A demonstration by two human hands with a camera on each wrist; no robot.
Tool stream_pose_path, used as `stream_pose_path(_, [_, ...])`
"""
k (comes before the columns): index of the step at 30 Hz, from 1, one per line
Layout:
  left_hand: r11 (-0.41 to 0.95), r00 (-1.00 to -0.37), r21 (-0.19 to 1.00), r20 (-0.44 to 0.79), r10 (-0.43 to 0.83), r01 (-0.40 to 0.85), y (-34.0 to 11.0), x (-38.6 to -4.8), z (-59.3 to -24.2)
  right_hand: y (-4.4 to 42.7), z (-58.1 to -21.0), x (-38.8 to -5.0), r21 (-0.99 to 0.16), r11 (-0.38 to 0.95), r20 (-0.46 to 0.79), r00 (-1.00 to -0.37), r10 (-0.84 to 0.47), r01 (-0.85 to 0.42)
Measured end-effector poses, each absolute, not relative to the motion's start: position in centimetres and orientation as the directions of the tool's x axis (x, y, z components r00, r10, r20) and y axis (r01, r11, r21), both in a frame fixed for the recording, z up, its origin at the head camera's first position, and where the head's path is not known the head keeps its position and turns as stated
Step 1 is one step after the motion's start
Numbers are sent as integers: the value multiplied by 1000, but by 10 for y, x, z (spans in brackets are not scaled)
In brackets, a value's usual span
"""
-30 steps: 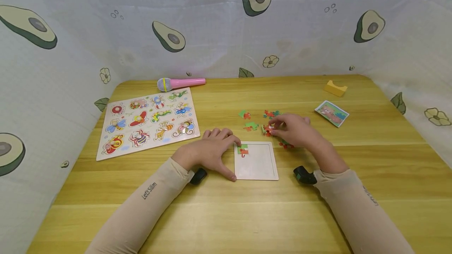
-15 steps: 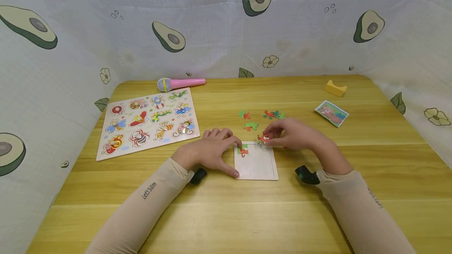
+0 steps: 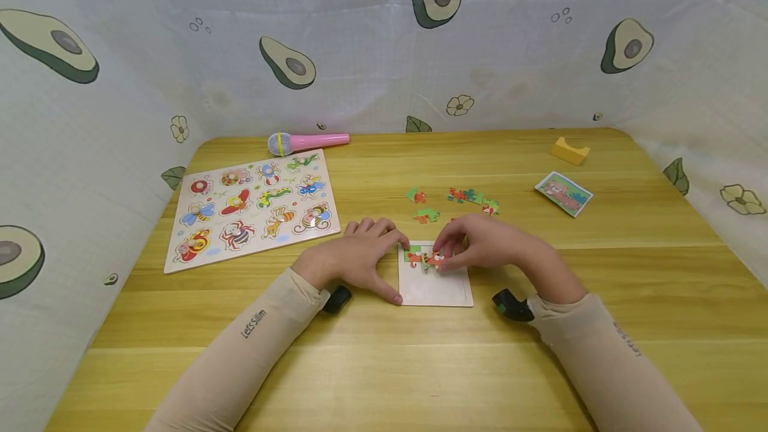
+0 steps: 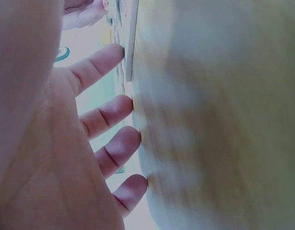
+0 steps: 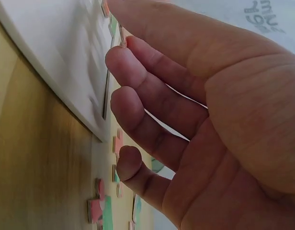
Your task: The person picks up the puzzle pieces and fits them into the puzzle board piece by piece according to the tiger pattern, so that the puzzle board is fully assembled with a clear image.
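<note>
Since half a second ago, the right hand (image 3: pixel 489 242) has carried the striped orange jigsaw piece (image 3: pixel 430 261) from the far edge of the wooden puzzle tray (image 3: pixel 435 291), near its right corner, leftward over the recess, while the left hand (image 3: pixel 360 259) has barely shifted. Thumb and fingertips of the right hand pinch that piece by its right side; it sits next to the green-and-orange corner piece (image 3: pixel 413 255) in the tray's far-left corner. Whether the two already touch, or the carried one lies flat, cannot be told.

Fingers of the left hand are spread, index by the tray's far-left corner and thumb at its near-left corner, a brace well placed against sideways push. To seat the piece well, I'd keep it level, line up its left side with the corner piece and its top with the far rim, and press straight down rather than slide; forcing it at a tilt could lift the corner piece. Letting go before it lies flat would risk a skewed row. Loose jigsaw pieces (image 3: pixel 427 215) lie on the tabletop (image 3: pixel 384 372) beyond the tray's far edge.
</note>
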State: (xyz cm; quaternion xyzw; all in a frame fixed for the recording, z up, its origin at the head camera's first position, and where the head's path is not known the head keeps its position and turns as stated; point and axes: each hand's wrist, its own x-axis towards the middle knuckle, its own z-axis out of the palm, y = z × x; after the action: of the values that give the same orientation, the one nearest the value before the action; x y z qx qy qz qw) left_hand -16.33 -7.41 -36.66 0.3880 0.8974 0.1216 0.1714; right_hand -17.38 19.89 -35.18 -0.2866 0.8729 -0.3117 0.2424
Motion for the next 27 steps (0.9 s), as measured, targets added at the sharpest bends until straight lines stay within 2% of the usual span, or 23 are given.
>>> stream_pose_path(16, [669, -639, 357, -217, 738, 652, -75, -164, -366, 177, -358, -165, -706, 586, -223, -661, -716, -397])
stream_pose_path(27, [666, -637, 363, -214, 740, 652, -75, -163, -366, 170, -357, -160, -656, 610, -209, -669, -713, -444])
